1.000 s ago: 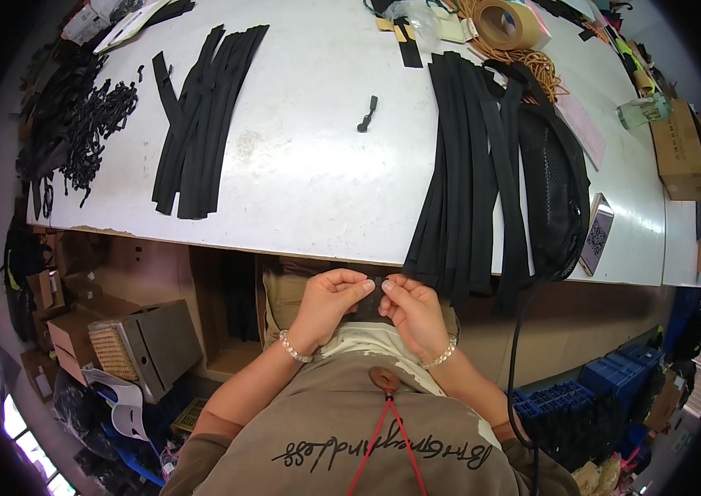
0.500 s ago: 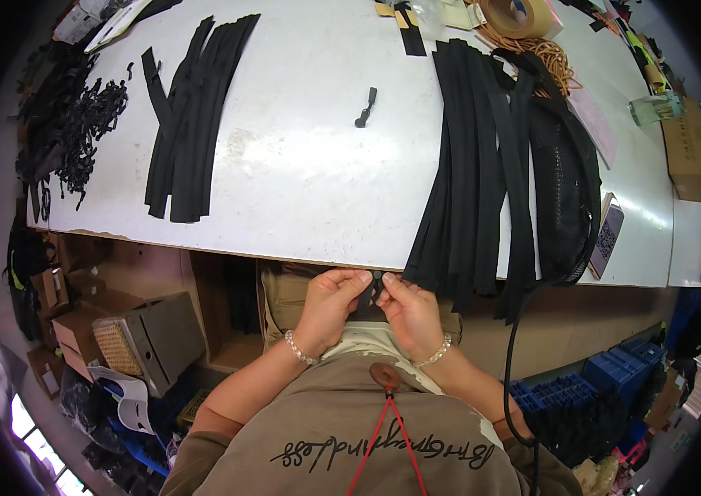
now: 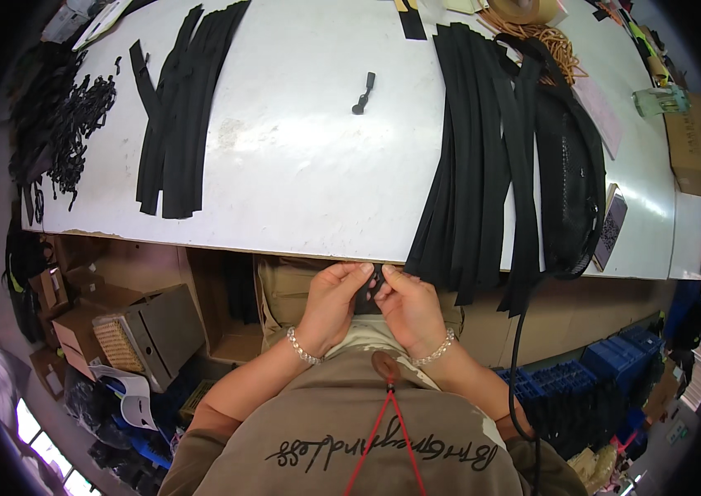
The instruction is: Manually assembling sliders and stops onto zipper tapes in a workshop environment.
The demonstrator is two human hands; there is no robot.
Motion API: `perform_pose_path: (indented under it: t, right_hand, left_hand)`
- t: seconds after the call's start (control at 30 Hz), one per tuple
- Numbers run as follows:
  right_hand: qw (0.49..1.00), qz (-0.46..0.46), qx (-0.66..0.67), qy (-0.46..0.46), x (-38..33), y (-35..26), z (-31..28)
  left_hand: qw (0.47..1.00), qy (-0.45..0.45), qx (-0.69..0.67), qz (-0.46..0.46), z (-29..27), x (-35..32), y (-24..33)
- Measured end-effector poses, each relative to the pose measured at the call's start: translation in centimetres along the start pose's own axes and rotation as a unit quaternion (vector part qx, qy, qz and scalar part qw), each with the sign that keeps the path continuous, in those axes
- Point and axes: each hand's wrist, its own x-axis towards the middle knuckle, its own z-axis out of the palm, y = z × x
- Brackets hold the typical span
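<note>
The black piece [image 3: 379, 273], small and narrow, is pinched from both sides just beyond the near edge of the table [image 3: 309, 190], on the wearer's side. It points roughly toward the table; its lower part is mostly covered, its full shape hidden.

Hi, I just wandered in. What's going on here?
A person at a white table has the left hand and right hand close together at its near edge, fingertips pinching a small black piece, partly hidden. Flat black strips lie in a left bunch and a right bunch, with a lone black piece between them.
</note>
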Motion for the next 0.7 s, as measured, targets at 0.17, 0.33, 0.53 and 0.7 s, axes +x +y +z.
perform_pose_path:
  t: [0.17, 0.33, 0.53, 0.7]
  right_hand:
    - [0.996, -0.028, -0.065, -0.047, -0.2, -0.2, -0.5]
    - [0.994, -0.037, -0.09, -0.056, -0.5, 0.1, -0.9]
    - [0.998, -0.01, -0.052, -0.035, -0.1, 0.2, -0.9]
    - [0.998, -0.031, -0.054, -0.007, 0.1, 0.4, -0.6]
  left_hand:
    - [0.995, 0.009, 0.098, 0.02, -0.3, -0.4, 0.4]
    - [0.996, -0.007, 0.086, 0.034, -0.9, -0.5, 0.0]
    - [0.998, -0.01, 0.057, 0.032, -0.7, 0.1, -0.3]
    - [0.998, -0.005, 0.049, 0.044, -0.5, 0.3, -0.3]
